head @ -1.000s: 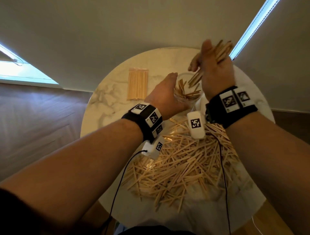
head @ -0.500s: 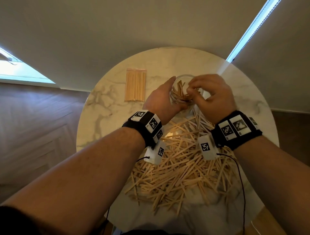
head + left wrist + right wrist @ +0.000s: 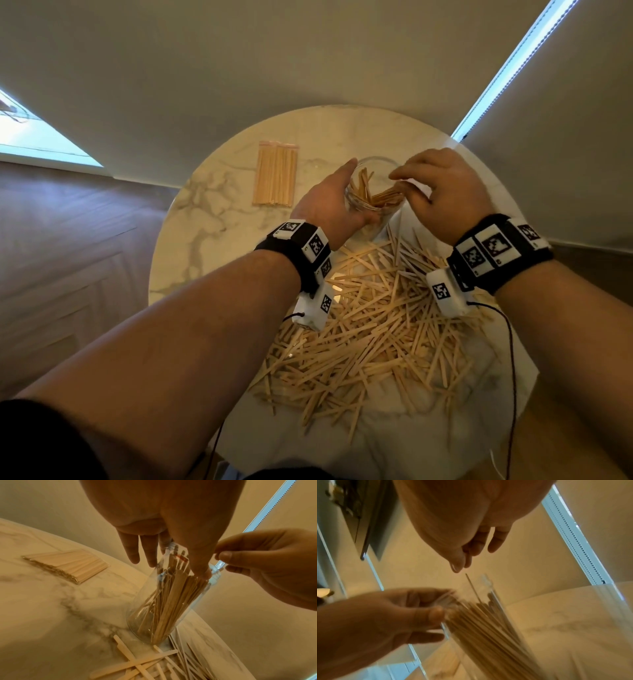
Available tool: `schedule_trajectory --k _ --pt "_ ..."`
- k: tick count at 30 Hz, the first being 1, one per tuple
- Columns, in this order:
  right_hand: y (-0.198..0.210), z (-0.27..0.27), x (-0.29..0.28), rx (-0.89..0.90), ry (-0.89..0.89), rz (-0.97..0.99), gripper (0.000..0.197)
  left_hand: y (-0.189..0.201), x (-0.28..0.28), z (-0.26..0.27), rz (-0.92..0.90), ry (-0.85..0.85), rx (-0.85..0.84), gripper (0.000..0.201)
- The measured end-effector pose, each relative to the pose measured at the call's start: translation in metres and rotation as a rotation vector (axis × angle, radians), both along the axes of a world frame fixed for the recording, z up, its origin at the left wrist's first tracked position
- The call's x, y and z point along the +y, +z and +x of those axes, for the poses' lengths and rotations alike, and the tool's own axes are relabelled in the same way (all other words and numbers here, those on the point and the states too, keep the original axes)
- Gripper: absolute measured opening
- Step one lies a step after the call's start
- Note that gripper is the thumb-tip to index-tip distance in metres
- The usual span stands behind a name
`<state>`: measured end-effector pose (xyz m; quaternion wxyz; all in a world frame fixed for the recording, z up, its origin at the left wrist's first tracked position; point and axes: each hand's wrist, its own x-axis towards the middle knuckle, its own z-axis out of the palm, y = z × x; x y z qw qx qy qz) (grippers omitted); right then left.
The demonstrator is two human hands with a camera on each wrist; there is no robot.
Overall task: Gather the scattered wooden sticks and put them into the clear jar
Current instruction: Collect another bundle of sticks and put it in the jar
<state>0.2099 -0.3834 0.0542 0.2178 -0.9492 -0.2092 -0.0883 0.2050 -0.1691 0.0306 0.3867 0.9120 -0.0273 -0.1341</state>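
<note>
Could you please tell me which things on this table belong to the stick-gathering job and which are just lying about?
Part of the job:
- clear jar, partly filled, tilted, held by the left hand
- scattered wooden sticks heaped on the table
- right hand, fingers at the jar's mouth

Just lying about:
- packaged bundle of sticks, left of the jar

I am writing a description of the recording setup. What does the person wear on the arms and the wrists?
Both forearms are bare. Each wrist has a black band, the left band and the right band, with white square tiles printed with black-and-white markers. Under each wrist hangs a small white box, left box and right box, also marked, with a thin black cable.
</note>
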Motion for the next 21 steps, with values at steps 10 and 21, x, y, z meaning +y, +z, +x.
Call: schedule_trajectory --k 10,21 --pt "0.011 -0.002 0.046 0.352 0.123 -0.136 0.032 -0.003 0.003 0.000 -0.058 -0.013 0.007 0.095" --pt "0.017 0.003 0.041 0.408 0.171 -0.538 0.057 -0.009 0.002 0.002 -0.015 -0.013 -0.027 0.101"
